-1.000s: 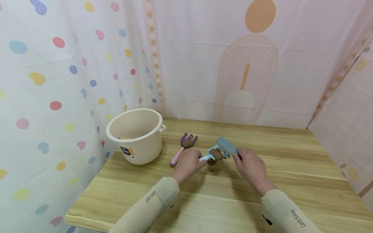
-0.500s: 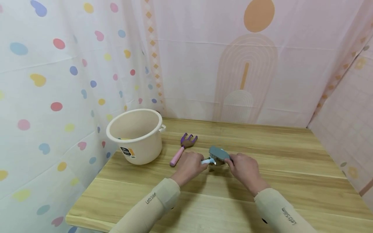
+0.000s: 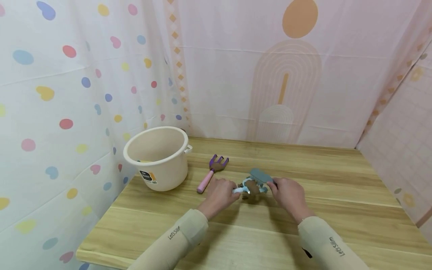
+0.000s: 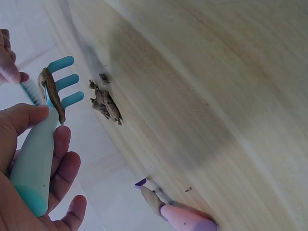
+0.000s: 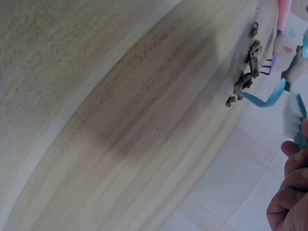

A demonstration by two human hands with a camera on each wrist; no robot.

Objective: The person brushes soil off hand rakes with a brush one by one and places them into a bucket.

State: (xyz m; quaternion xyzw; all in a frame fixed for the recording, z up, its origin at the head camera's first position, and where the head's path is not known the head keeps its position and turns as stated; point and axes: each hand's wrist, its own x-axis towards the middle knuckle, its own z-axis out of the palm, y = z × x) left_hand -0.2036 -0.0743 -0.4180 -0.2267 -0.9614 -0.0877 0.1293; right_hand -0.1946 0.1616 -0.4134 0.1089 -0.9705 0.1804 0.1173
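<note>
My left hand (image 3: pixel 220 194) grips the handle of a light-blue garden hand rake (image 4: pixel 36 161). Its tines point away from the palm, and brown mud (image 3: pixel 252 186) cakes its head. In my right hand (image 3: pixel 291 195) is a grey-blue scrubbing brush (image 3: pixel 260 175), its white bristles (image 5: pixel 291 118) facing the rake head. Brush and rake are very close; whether they touch is hard to tell. On the table under them lie brown clumps (image 4: pixel 106 103). Left of my left hand rests a second hand rake (image 3: pixel 204 182), pink-handled with purple tines and brown mud on its head.
A cream bucket (image 3: pixel 170 174) with a label stands at the table's left; something yellow shows inside it. The wooden table (image 3: pixel 337 180) stretches to the right. Patterned curtains (image 3: pixel 216 75) hang along the back and sides.
The brush swept left and toward me over the rake head, then back right and away. The left hand and rake shifted slightly. The pink rake and bucket stayed put.
</note>
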